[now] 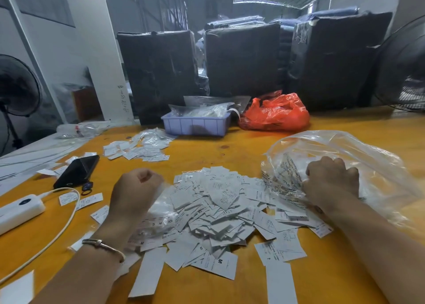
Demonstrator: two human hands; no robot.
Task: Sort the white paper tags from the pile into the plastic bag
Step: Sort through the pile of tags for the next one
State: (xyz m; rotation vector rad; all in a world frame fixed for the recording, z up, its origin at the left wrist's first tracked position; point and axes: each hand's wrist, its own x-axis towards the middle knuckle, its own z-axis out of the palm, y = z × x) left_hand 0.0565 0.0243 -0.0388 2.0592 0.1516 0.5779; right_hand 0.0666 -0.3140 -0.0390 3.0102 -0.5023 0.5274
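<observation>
Between the hands lies the pile of white paper tags (216, 214); the left hand (135, 188) grips a thin clear plastic film (158, 214) at the pile's edge, and the right hand (331, 180) clutches the rim of the clear plastic bag (358, 156), bare yellow table (241, 147) beyond.

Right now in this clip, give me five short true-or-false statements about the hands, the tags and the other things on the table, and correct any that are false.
1. The right hand grips the clear plastic bag. True.
2. The main pile of white paper tags lies between the two hands. True.
3. The left hand is spread flat on the pile. False: its fingers are curled into a fist at the pile's left edge.
4. The crumpled bag beside the lavender plastic tray is blue. False: the orange-red plastic bag lies there.
5. A black phone lies left of the pile. True.
</observation>
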